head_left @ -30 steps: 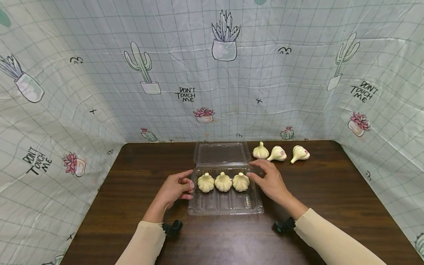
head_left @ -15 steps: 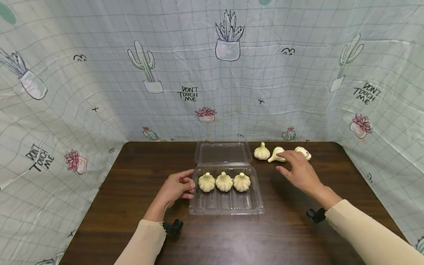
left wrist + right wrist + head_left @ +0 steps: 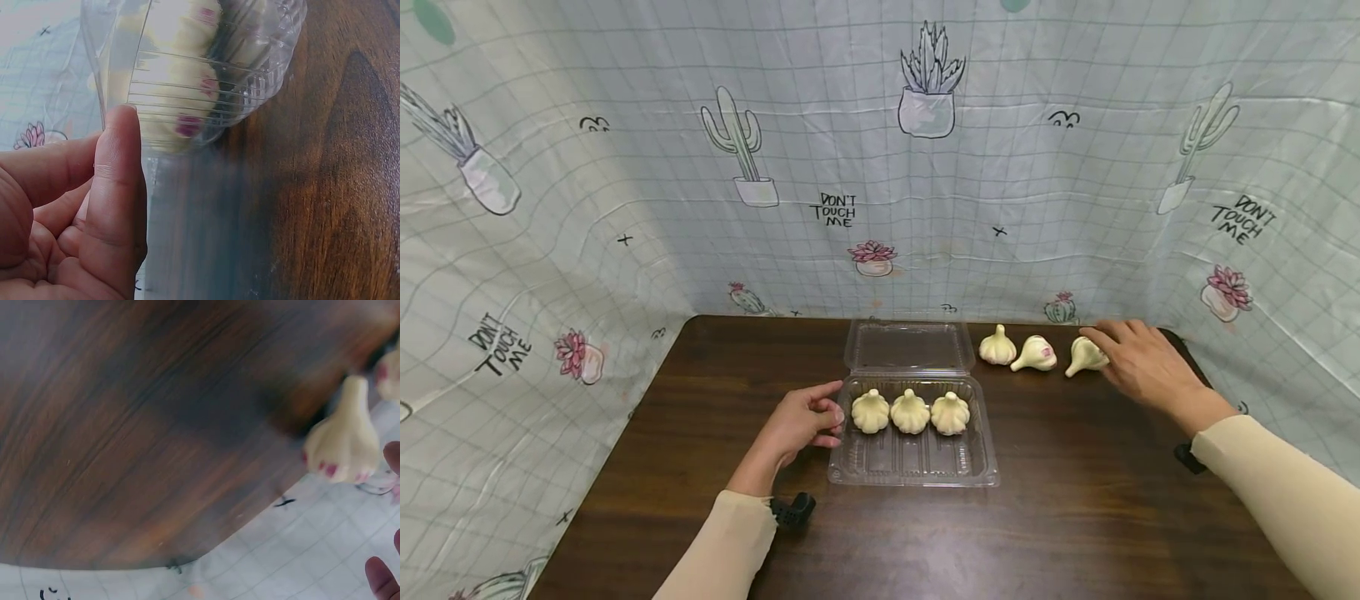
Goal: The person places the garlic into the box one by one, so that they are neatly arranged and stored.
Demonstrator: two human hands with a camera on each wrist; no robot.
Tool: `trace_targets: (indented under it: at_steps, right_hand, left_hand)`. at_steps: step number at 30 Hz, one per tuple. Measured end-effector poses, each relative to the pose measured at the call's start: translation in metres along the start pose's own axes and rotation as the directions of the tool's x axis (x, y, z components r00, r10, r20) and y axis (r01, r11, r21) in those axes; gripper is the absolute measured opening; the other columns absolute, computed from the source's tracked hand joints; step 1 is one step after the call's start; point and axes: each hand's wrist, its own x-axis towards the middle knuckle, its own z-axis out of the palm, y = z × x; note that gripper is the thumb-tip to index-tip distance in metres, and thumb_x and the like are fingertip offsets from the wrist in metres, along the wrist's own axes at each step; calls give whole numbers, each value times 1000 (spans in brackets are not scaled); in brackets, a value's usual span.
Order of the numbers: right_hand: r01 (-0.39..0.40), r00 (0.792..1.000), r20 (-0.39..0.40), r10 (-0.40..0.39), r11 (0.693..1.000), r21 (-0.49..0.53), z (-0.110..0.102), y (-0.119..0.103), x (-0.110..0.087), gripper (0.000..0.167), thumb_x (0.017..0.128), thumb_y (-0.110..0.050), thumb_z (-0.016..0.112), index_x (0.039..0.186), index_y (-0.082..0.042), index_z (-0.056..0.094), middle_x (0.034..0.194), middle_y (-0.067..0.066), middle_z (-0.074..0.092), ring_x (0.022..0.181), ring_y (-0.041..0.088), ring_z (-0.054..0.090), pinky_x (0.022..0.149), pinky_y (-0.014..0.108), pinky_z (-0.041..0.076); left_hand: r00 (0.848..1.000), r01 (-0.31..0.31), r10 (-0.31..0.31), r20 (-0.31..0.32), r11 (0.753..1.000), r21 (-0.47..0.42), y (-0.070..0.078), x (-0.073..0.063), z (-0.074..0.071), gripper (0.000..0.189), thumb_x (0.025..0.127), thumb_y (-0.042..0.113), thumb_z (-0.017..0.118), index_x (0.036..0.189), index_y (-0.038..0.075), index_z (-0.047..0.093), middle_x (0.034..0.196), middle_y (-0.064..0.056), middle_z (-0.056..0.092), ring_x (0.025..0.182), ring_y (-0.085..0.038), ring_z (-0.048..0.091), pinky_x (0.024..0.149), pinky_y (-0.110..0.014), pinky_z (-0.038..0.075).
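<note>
Head view: rightmost garlic bulb [image 3: 1086,356] beside right hand [image 3: 1150,367]

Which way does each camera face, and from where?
Head: head-worn, facing forward and down at the clear container, garlic bulbs and table; left hand, right hand, sleeves show.
Left wrist: on that wrist, facing the clear container; thumb and fingers show.
Right wrist: on that wrist, facing table, backdrop and a garlic bulb; only fingertips show.
Shared by head and left wrist: clear container, left hand.

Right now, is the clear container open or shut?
The clear container is open: its lid is folded back behind it, leaving the three garlic bulbs inside uncovered.
</note>
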Motion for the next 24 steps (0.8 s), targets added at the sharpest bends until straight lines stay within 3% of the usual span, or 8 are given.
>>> trace_targets:
  at_steps: [9,17,24]
  right_hand:
    - [45,986,164,-32,996,-74,14,16,2,74,80,-7,87,147,-7,57,131,21,57,110,47,57,78,62,52]
    - [34,979,206,-16,996,-85,31,22,1,75,81,-4,84,149,-10,54,133,21,54,111,47,57,77,63,52]
    - [-3,961,274,33,994,-111,43,22,5,68,91,-3,76,153,-14,51,136,23,56,115,50,57,80,64,51]
  left_hand:
    - [1000,2,-2,-1,1000,12,0,1,-1,62,103,-5,62,160,10,46,103,-12,62,84,-20,67,67,-29,66]
    - [1000,1,-1,0,1000,-2,-1,1,-1,63,102,-6,63,160,8,46,102,-11,62,83,-19,67,66,-29,66]
    - [1000,-6,6,-2,1000,-12,-2,2,-2,63,101,-6,64,160,8,47,101,-11,62,82,-19,67,66,-29,66]
